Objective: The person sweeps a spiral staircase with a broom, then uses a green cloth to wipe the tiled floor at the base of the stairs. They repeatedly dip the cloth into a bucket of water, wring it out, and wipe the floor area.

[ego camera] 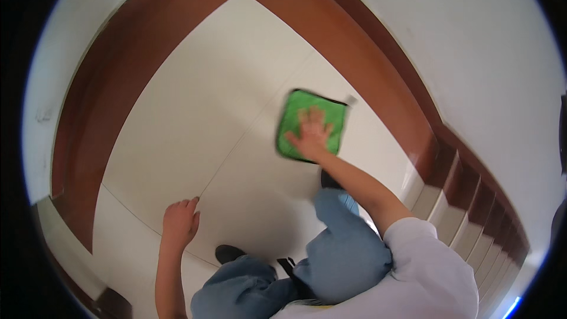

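My right hand (312,135) lies flat on a green cloth (290,115) with black edging, its fingers spread. The cloth rests on the cream tiled floor (199,106), and a small pale tag (352,101) sticks out at its upper right corner. Hand and cloth look slightly blurred. Away to the lower left, my left hand (180,221) hovers with loosely curled fingers. Nothing shows in it, though its palm is hidden.
Reddish-brown borders (354,40) frame the floor and meet in a corner ahead, below white walls (469,40). At the right, several steps (447,221) of a staircase begin. My jeans-clad knees (350,252) and a dark shoe (228,253) are close below.
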A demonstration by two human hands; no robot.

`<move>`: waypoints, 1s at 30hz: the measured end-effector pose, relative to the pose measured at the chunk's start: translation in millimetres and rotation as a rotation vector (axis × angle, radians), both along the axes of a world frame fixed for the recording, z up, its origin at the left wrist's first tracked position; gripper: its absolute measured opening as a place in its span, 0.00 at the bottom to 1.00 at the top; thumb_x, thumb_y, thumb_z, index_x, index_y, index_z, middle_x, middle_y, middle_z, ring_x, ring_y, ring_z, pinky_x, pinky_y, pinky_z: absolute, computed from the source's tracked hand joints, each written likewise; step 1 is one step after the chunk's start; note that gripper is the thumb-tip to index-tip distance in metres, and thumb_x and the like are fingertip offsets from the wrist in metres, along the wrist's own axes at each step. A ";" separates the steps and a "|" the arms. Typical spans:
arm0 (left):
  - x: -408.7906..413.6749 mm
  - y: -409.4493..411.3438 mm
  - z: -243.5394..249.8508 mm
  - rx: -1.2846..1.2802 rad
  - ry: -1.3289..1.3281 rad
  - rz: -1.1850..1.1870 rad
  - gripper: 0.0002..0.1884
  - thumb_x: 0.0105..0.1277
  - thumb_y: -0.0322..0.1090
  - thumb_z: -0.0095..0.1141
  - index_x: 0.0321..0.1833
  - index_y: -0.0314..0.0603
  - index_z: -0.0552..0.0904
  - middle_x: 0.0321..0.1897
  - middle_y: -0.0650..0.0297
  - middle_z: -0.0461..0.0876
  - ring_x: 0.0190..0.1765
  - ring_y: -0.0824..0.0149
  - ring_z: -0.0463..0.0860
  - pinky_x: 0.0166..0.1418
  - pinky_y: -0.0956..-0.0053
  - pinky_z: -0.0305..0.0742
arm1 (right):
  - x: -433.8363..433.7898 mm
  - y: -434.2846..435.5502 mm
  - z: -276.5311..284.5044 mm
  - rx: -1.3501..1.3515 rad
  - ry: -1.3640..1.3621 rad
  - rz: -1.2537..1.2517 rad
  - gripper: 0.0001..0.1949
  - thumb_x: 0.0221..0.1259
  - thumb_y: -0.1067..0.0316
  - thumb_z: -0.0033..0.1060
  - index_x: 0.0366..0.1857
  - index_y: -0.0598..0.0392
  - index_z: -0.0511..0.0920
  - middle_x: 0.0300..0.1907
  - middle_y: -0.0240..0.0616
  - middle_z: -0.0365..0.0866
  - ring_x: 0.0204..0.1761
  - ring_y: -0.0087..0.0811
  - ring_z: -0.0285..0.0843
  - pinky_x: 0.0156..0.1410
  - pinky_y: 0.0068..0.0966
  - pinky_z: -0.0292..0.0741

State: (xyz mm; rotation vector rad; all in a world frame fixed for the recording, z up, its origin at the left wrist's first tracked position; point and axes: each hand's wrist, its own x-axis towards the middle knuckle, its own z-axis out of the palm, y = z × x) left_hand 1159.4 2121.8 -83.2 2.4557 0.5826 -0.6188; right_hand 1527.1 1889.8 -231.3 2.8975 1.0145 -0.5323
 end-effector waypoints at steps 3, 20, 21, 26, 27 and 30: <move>18.7 17.8 -2.0 0.043 -0.130 -0.136 0.20 0.66 0.31 0.61 0.62 0.39 0.79 0.41 0.54 0.83 0.46 0.50 0.82 0.53 0.56 0.76 | -89.1 17.8 28.1 0.009 0.208 0.640 0.45 0.62 0.33 0.61 0.82 0.32 0.54 0.86 0.41 0.40 0.86 0.53 0.33 0.79 0.74 0.38; 69.6 -53.1 32.5 0.177 -0.082 -0.317 0.20 0.66 0.30 0.60 0.62 0.39 0.79 0.43 0.52 0.83 0.48 0.48 0.81 0.57 0.55 0.75 | -96.3 -52.1 -15.4 0.419 0.021 0.569 0.40 0.68 0.27 0.45 0.81 0.33 0.58 0.86 0.43 0.38 0.86 0.46 0.37 0.81 0.71 0.34; 69.3 -58.4 43.1 0.168 -0.008 -0.301 0.20 0.66 0.30 0.60 0.62 0.39 0.79 0.44 0.52 0.84 0.49 0.48 0.81 0.58 0.55 0.75 | -80.4 -50.5 -7.5 0.315 0.111 0.433 0.39 0.69 0.28 0.45 0.81 0.32 0.57 0.86 0.43 0.40 0.86 0.46 0.39 0.81 0.72 0.35; 101.2 -89.8 78.1 0.222 0.225 -0.338 0.21 0.66 0.31 0.60 0.63 0.38 0.79 0.47 0.52 0.85 0.52 0.48 0.82 0.62 0.54 0.74 | 88.2 -173.6 -7.5 0.375 -0.211 -0.216 0.39 0.56 0.32 0.61 0.72 0.37 0.73 0.80 0.45 0.59 0.81 0.45 0.53 0.82 0.66 0.41; 110.5 -95.4 81.7 0.250 0.224 -0.374 0.22 0.66 0.31 0.60 0.63 0.38 0.79 0.47 0.52 0.85 0.53 0.48 0.82 0.62 0.54 0.73 | 118.6 -224.0 -6.3 0.327 -0.293 -0.349 0.38 0.58 0.31 0.59 0.72 0.38 0.72 0.80 0.45 0.58 0.82 0.46 0.53 0.82 0.65 0.42; 145.6 -120.8 86.6 0.237 0.205 -0.410 0.22 0.66 0.31 0.60 0.64 0.39 0.79 0.49 0.52 0.85 0.54 0.48 0.82 0.65 0.54 0.73 | 156.9 -398.8 -7.3 -0.024 -0.429 -0.609 0.36 0.72 0.33 0.44 0.78 0.42 0.65 0.81 0.53 0.55 0.83 0.52 0.47 0.83 0.64 0.37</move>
